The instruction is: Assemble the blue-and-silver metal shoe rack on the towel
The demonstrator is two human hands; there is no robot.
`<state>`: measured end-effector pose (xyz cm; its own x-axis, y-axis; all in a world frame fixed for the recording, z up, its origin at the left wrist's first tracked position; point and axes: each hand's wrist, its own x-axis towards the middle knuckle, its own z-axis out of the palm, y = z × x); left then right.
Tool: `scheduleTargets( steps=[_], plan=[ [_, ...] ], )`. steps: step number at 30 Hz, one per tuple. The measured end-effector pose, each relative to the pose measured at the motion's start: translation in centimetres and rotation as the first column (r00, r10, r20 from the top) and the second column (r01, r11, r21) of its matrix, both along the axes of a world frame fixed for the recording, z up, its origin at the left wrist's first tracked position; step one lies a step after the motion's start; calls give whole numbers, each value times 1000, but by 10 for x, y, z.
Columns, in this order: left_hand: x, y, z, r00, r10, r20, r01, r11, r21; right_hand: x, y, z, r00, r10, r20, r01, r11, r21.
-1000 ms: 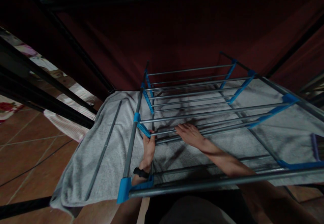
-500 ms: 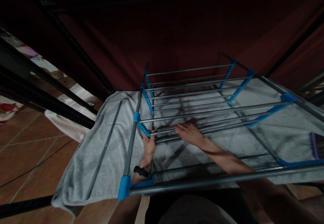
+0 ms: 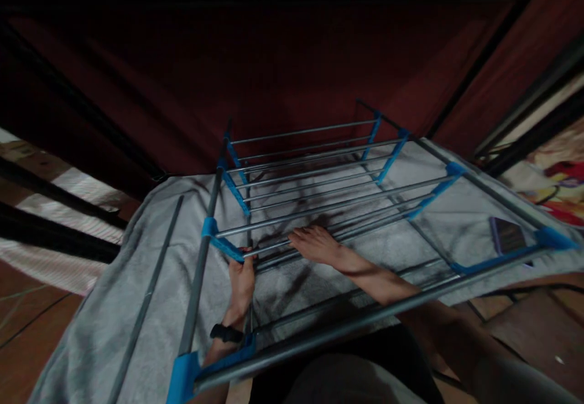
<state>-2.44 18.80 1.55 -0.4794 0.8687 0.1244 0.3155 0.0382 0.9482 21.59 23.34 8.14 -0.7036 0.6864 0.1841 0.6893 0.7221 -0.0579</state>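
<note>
A rack of grey metal tubes (image 3: 387,193) with blue plastic brackets lies across a grey towel-like cloth. My left hand (image 3: 241,279), with a dark band at its wrist, closes around the free end of one blue bracket (image 3: 228,248), where a thin metal rod meets it. Farther along that same metal rod (image 3: 269,248), my right hand (image 3: 314,244) has its fingers curled over the top. The right thumb and the undersides of the right fingers are hidden. Both forearms reach in past the thick front tube (image 3: 319,337).
A loose metal tube (image 3: 148,294) rests on the grey cloth (image 3: 104,319) left of the rack. A phone (image 3: 507,235) lies on the right side, by a blue bracket. Behind stands a dark red panel (image 3: 292,75). Black frame bars (image 3: 59,227) run along the left.
The view has turned to the right, so the rack and hands appear farther left and the phone shows more fully. Both hands keep nearly the same places on the rack.
</note>
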Motion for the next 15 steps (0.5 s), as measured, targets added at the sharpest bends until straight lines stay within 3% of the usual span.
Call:
scheduleTargets(
  steps=[8,15],
  plan=[
    [-7,8,-6,997,3,-76,-4,1000,-11,0,7,3,1000,17,18,-16,1000,-22],
    [-5,6,5,993,-13,-113,7,998,-55,1,4,1,1000,27,14,-27,1000,12]
  ],
)
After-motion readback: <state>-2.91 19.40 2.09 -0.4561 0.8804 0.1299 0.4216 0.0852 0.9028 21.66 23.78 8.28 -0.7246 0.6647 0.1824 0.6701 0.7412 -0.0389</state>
